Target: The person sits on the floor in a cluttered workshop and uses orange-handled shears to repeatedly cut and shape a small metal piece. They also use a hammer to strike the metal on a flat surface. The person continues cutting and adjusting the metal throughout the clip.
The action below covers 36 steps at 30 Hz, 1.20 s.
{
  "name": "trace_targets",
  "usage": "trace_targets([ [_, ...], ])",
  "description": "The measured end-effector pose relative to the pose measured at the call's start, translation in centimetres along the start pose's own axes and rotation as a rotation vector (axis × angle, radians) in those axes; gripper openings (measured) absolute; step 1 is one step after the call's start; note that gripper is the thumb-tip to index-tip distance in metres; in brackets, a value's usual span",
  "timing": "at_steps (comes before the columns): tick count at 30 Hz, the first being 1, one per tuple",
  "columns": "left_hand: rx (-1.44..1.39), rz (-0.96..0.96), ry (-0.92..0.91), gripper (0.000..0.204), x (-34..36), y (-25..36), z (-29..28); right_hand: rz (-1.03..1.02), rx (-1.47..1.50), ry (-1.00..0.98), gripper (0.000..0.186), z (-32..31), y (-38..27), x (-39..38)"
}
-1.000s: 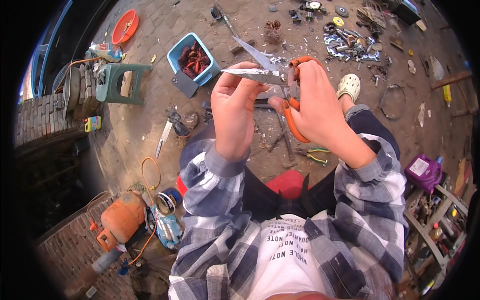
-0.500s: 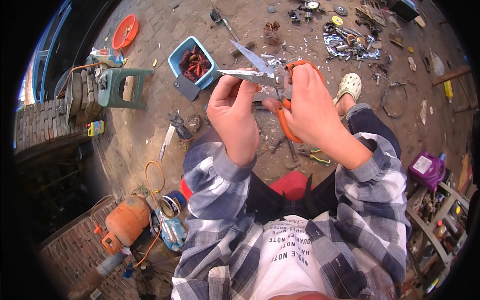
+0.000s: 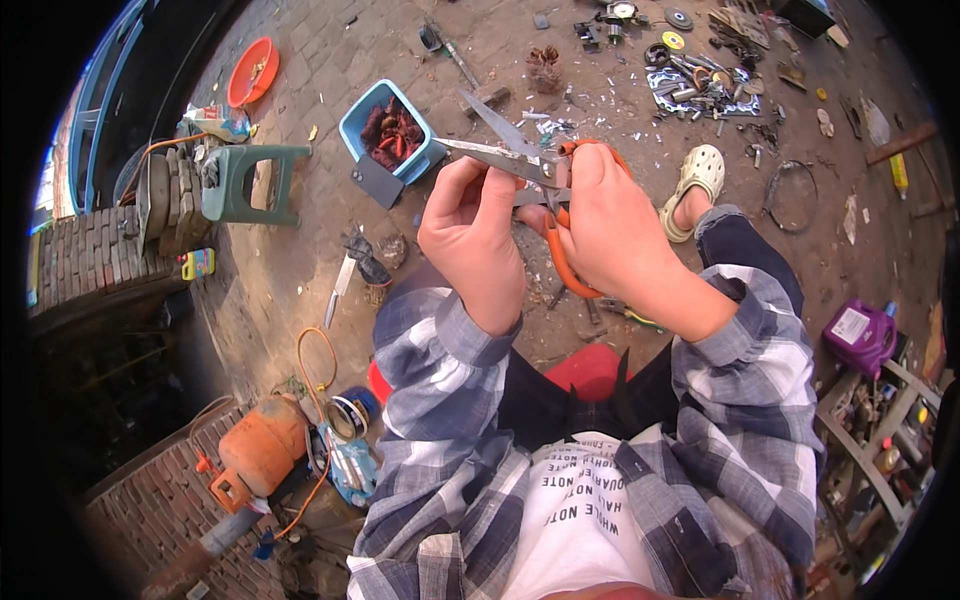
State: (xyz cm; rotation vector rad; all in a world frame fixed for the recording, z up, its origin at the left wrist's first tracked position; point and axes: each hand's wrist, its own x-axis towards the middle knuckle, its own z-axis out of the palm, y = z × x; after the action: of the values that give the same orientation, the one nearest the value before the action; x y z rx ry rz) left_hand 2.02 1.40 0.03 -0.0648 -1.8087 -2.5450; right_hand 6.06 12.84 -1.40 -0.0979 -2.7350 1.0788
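Note:
Open scissors with long metal blades and orange handles are held in front of me, the blades pointing away and to the left. My right hand is closed around the handles. My left hand has its fingers curled at the lower blade, thumb up against it; whether anything small is pinched there is hidden. Beyond it stands a blue tub of dark reddish material, with a dark flat object against it. A knife lies on the ground left of my hands, and pliers lie partly behind my right hand.
A green stool, brick stack and red basin are at left; an orange gas cylinder with hose is lower left. Scattered tools and metal parts lie upper right, a purple jug at right, my shoe nearby.
Both hands and the scissors have moved slightly down in the picture since a second ago, my left hand also a little right. The grip on the scissors is much the same.

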Motion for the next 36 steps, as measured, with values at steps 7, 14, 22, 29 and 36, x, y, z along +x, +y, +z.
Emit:
trace_targets([
  [7, 0.062, 0.083, 0.013, 0.016, 0.2, -0.3, -0.1, 0.025, 0.059, -0.054, 0.057, -0.4, -0.4, 0.3],
  [14, 0.148, 0.158, 0.019, 0.011, 0.4, -0.5, -0.2, -0.099, 0.075, 0.106, 0.052, -0.1, -0.4, 0.4],
  [22, 0.288, 0.316, -0.038, 0.016, 0.8, -0.9, -0.6, -0.005, 0.164, -0.082, 0.047, -1.1, -0.9, 0.2],
  [29, 0.269, 0.302, -0.079, 0.017, 1.0, -0.7, -1.1, -0.033, 0.179, -0.075, 0.046, -1.3, -0.7, -0.1],
  [36, 0.208, 0.348, -0.125, 0.015, 1.3, -1.1, -1.3, -0.011, 0.170, -0.090, 0.049, -1.2, -0.8, -0.3],
])
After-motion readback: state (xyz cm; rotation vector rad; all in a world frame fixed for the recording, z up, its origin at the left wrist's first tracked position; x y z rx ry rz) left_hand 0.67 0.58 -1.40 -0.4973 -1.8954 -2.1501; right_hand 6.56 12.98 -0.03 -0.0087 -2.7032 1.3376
